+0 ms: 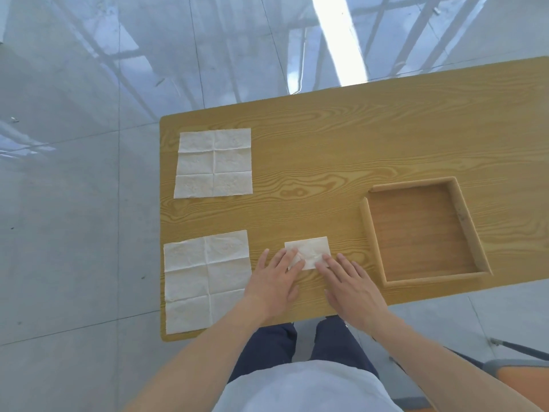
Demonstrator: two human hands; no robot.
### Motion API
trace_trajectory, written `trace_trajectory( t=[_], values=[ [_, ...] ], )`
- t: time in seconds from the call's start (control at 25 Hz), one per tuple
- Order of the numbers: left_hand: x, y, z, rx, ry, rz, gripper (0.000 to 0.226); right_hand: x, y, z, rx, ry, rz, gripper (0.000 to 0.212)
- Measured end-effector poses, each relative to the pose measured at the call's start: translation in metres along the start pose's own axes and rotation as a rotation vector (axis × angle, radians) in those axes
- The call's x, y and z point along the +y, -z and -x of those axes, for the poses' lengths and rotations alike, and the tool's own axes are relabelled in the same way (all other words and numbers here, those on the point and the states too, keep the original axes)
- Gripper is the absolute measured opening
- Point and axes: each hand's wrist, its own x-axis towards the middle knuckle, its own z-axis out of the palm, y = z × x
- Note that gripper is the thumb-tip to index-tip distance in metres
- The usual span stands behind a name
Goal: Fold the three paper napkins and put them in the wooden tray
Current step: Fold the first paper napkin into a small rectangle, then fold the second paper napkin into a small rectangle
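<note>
A small folded white napkin (312, 248) lies near the table's front edge, left of the wooden tray (370, 230). My left hand (274, 278) and my right hand (349, 282) both rest flat with spread fingers, their fingertips pressing on the napkin's near edge. Two unfolded white napkins lie flat on the left side of the table: the far napkin (214, 163) near the back left corner and the near napkin (205, 281) at the front left. Nothing lies inside the tray.
The wooden table (341, 138) stands on a shiny pale tiled floor (74, 203). My legs in dark trousers (276, 346) are below the front edge. A chair (517, 373) shows at the lower right.
</note>
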Motion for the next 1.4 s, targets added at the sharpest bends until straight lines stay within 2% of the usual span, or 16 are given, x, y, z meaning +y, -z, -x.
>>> trace_trajectory(
  t=[0.12,0.28,0.4,0.52,0.64,0.8,1.04,1.2,1.4],
  values=[
    [-0.006,-0.001,0.014,0.134,0.003,0.095,0.047,-0.008,0.01,0.001,0.053,-0.001,0.01,0.054],
    [-0.02,-0.011,0.057,0.321,0.147,0.252,0.024,-0.028,0.018,-0.002,0.145,0.167,0.031,0.027],
    [-0.017,-0.021,0.093,0.316,0.249,0.302,0.014,-0.045,0.016,-0.003,0.174,0.268,-0.054,0.016],
    [-0.014,-0.027,0.125,0.311,0.347,0.349,0.017,-0.058,0.009,-0.003,0.108,0.296,-0.092,0.013],
    [-0.015,-0.027,0.153,0.311,0.441,0.341,0.022,-0.068,0.003,-0.005,0.019,0.384,-0.062,0.021],
    [-0.029,-0.025,0.185,0.242,0.501,0.3,0.023,-0.088,0.0,-0.008,0.02,0.432,-0.061,0.026],
    [-0.083,-0.034,0.22,0.135,0.446,0.222,0.026,-0.142,-0.003,-0.02,0.019,0.423,-0.044,0.027],
    [-0.127,-0.044,0.233,0.113,0.341,0.155,0.026,-0.178,-0.011,-0.022,0.018,0.306,-0.065,0.027],
    [-0.163,-0.049,0.236,0.149,0.203,0.145,0.026,-0.197,-0.021,-0.012,0.097,0.18,-0.054,0.033]
  ],
)
